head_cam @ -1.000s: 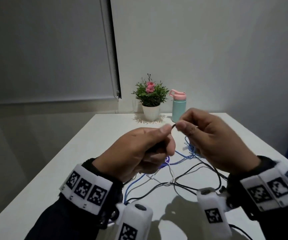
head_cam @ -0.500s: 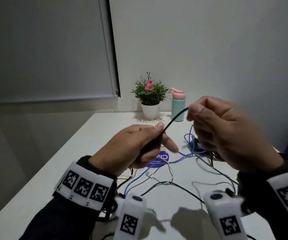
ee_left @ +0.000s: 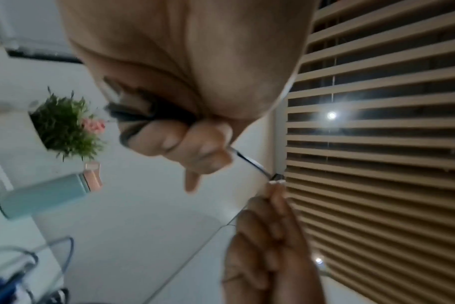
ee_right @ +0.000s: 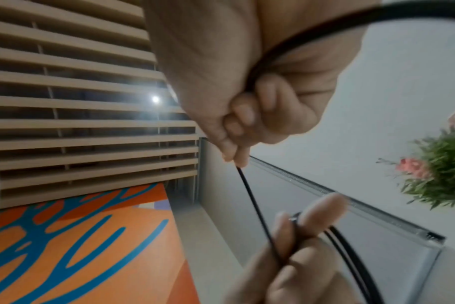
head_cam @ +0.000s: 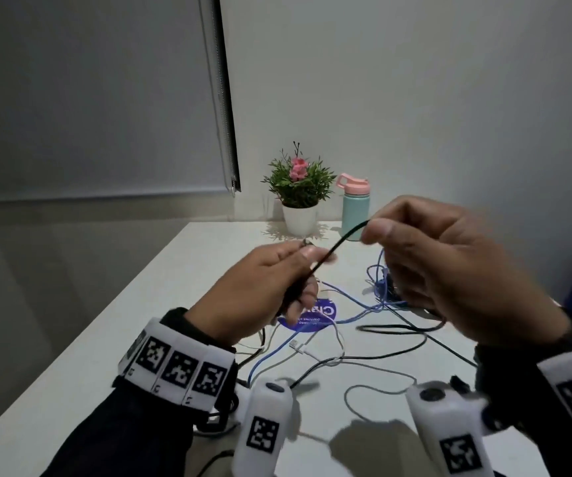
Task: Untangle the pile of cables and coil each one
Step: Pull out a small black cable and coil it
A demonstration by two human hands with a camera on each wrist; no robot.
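Black, thin and round, the black cable (head_cam: 341, 243) ran taut and slanted between both raised hands above the white table (head_cam: 160, 304). The left hand (head_cam: 264, 287) was clamped round a bunch of its dark strands, fingers curled and thumb pressed along the top; how many turns sat inside that fist could not be made out, since the palm covered them. A small metal tip poked out past the left thumb in the head view, too blurred to identify. The right hand (head_cam: 449, 270) pinched the cable's upper end between thumb and forefinger, the other fingers folded loosely; in the right wrist view the cable passed on through the palm and swept out of frame at the top.

Below the hands lay the tangled pile of blue, white and black cables (head_cam: 363, 321), spread loose on the table, touching and crossing each other; the right hand hid part of the blue knot, and the crossings could not be followed. A round blue sticker (head_cam: 315, 316) showed under the cables, half covered by the left fingers, its print unreadable. At the table's far edge stood a small green plant with pink flowers in a white pot (head_cam: 299, 191) and, just beside it, a mint bottle with a pink lid (head_cam: 355, 204). Both wrist views were smeared by motion
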